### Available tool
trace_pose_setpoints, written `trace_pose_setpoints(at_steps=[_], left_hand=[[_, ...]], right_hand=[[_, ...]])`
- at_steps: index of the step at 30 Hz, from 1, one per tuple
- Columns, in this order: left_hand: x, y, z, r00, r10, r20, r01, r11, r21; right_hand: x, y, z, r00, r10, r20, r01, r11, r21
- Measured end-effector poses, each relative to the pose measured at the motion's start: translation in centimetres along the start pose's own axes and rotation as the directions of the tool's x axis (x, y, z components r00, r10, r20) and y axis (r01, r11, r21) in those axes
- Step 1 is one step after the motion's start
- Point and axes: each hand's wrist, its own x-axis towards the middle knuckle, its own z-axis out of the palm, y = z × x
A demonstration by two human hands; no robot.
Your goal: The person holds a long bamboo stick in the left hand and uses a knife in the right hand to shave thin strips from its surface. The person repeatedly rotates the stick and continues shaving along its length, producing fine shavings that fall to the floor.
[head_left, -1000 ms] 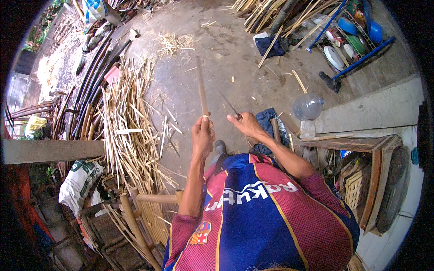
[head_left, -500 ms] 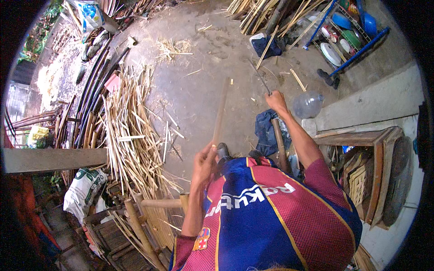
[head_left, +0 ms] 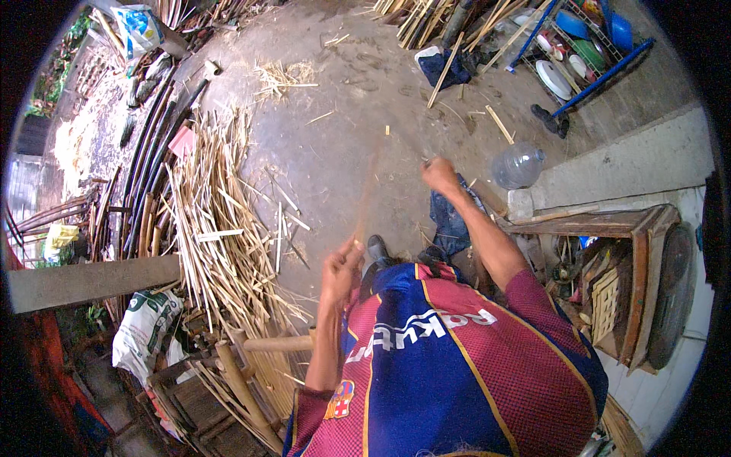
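Observation:
My left hand (head_left: 340, 268) is closed around the lower end of a bamboo strip (head_left: 371, 186). The strip points away from me over the floor and is blurred by motion. Farther ahead and to the right, my right hand (head_left: 439, 174) is a closed fist around the handle of a long thin knife. Its blade is smeared almost to nothing now; it showed plainly half a second ago. Both hands are in the air, apart from each other. A small pale chip (head_left: 387, 130) lies on the floor beyond the strip.
A heap of split bamboo strips (head_left: 217, 228) lies at left, beside dark curved poles (head_left: 156, 152). At right are a clear plastic jug (head_left: 518, 165), a wooden cabinet (head_left: 647, 282) and a blue dish rack (head_left: 601, 87). Dark cloth (head_left: 451, 217) lies near my feet.
My right hand has come leftward and slightly nearer, bringing the knife closer to the strip. The strip is more blurred; my left hand has hardly moved.

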Motion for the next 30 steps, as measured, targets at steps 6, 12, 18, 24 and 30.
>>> trace_pose_setpoints(at_steps=[6, 12, 18, 24, 30], left_hand=[[1.4, 0.2, -3.8, 0.997, 0.031, -0.069, -0.035, 0.998, -0.049], [3.1, 2.5, -7.0, 0.998, 0.051, -0.043, -0.052, 0.998, -0.018], [3.2, 2.3, -11.1, 0.995, 0.096, 0.030, -0.099, 0.988, 0.118], [2.2, 0.3, -13.0, 0.977, 0.181, -0.114, -0.141, 0.946, 0.292], [4.8, 1.1, -13.7, 0.916, 0.366, -0.163, -0.241, 0.829, 0.504]], right_hand=[[-0.5, -2.9, -1.7, 0.982, -0.152, -0.116, 0.149, 0.988, -0.031], [-9.6, -13.4, 1.6, 0.843, -0.464, 0.274, 0.494, 0.868, -0.048], [-1.3, -12.9, 2.4, 0.989, -0.146, 0.007, 0.146, 0.981, -0.127], [2.5, -9.9, -0.4, 0.976, 0.051, -0.214, -0.059, 0.998, -0.031], [-7.8, -15.8, 4.8, 0.844, -0.468, 0.261, 0.500, 0.863, -0.070]])
